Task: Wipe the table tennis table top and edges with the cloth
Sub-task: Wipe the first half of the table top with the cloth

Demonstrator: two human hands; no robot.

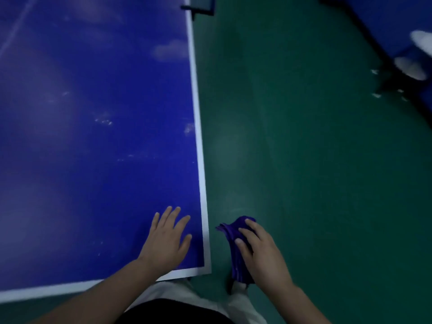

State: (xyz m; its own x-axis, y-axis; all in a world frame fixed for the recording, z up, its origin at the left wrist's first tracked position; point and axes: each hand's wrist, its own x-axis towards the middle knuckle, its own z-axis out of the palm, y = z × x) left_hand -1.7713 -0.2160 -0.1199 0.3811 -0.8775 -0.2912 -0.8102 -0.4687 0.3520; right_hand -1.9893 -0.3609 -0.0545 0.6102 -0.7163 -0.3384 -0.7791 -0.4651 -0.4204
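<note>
- Head view, bottom edge of the frame: a dark top and pale trousers point(238, 307) sit closest to the camera, with both bare forearms reaching up from there.
- Lower centre: the left hand point(167, 239) lies flat on the blue table tennis table point(81, 136), fingers straight and spread, just inside the near right corner.
- Lower right of centre: the right hand point(259, 251) grips a bunched purple cloth point(233, 244), fingers curled over it, held off the table just beside the white edge line point(198, 141), over the green floor point(304, 160).
- Across the blue top: pale smudges and dusty specks.
- Top centre: a black net bracket point(198, 9) at the table's side.
- Upper right: a blurred white shape point(418, 54).
</note>
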